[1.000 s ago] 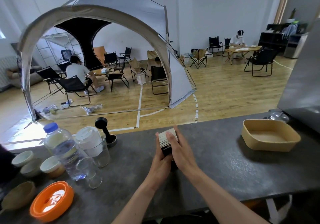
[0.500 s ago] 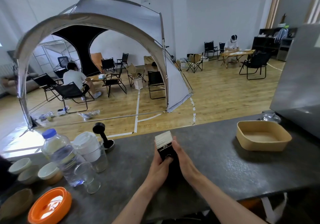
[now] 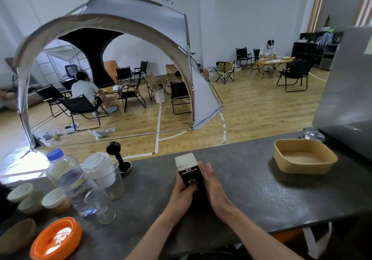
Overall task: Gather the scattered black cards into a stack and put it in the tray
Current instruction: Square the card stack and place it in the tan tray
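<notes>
Nearest, the left hand (image 3: 184, 192) is gripping the stack of black cards (image 3: 189, 170) standing on edge on the bench (image 3: 251, 189), the right hand (image 3: 213, 185) is pressing flat against its side with straight fingers, and the tray (image 3: 281, 159) is sitting well apart at two o'clock, nearer the right hand.

A large grey dome tent (image 3: 112, 38) is standing on a wooden plank floor (image 3: 251, 106) marked with white tape lines, white walls (image 3: 241, 14) rising behind. Black folding chairs (image 3: 80, 106) are sitting inside and around it. Daylight is glaring at the left, and dark shelving (image 3: 314, 48) is lining the far right corner.
</notes>
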